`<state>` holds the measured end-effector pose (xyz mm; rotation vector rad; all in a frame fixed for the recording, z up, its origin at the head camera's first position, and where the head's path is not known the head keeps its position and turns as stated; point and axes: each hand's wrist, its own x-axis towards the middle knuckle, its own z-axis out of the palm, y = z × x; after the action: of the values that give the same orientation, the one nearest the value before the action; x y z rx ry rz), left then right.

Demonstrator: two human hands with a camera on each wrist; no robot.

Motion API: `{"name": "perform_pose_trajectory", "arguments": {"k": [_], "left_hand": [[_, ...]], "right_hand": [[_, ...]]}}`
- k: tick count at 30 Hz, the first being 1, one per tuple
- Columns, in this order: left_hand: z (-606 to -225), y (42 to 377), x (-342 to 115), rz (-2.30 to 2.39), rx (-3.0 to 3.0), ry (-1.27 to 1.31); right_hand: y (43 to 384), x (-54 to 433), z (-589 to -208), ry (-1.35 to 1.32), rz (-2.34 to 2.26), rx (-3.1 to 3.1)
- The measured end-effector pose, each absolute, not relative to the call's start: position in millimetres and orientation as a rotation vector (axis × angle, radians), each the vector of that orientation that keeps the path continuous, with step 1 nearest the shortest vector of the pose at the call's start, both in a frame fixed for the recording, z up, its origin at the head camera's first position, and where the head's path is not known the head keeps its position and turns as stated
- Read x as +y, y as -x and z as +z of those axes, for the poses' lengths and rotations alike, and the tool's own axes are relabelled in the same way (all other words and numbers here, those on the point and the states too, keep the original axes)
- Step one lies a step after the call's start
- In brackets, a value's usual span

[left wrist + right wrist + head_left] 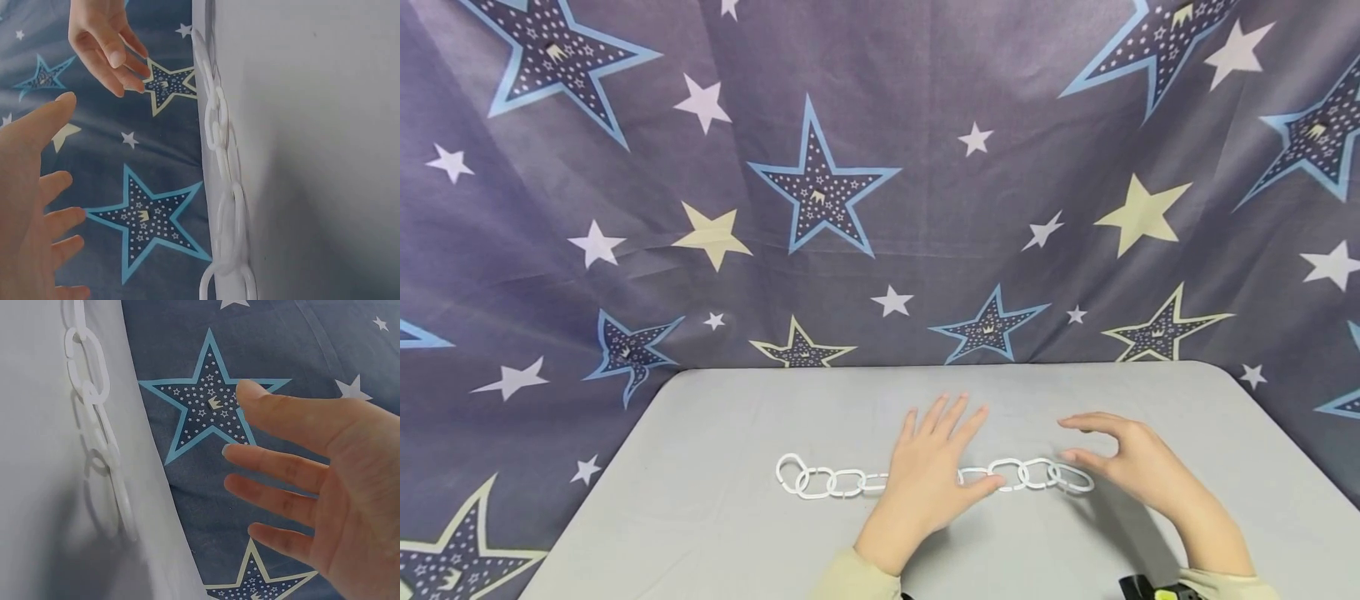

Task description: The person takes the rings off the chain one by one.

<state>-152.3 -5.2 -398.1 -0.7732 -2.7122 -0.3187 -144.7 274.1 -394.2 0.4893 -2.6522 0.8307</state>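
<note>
Laid crosswise in the lower middle of the head view, on the pale grey table (pixel 760 558): a chain of white, oval, plastic-looking links (pixel 1024 475); passing beneath the left hand (pixel 928 475), with links showing on both sides of it, and ending just beside the right hand (pixel 1131 462) at the lower right; left grip wide, fingers spread, back of the hand towards the head camera, hanging over the chain's middle, with a gap to the links in the left wrist view; right grip wide too, thumb well apart from the fingers, hanging above the chain's right end, likewise apart in the right wrist view.

Hidden behind the left hand in the head view: the chain's middle links, impossible to count there; cut off by the lower edge: pale beige sleeves (pixel 853 581) and, at the right wrist, a small black device with a yellow-green patch (pixel 1138 587); cut off in the left wrist view: chain at the bottom, left hand at the left; in the right wrist view: chain at the top, right hand at the right; hard to separate: overlapping links in the left wrist view.
</note>
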Motion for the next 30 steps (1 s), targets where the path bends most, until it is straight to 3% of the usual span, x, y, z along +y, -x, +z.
{"name": "perform_pose_trajectory", "arguments": {"k": [30], "left_hand": [[-411.4,158.3,29.1,-0.286,-2.78,0.951]], "right_hand": [[144.3,283.8,-393.5,-0.454,0.935,-2.802]]}}
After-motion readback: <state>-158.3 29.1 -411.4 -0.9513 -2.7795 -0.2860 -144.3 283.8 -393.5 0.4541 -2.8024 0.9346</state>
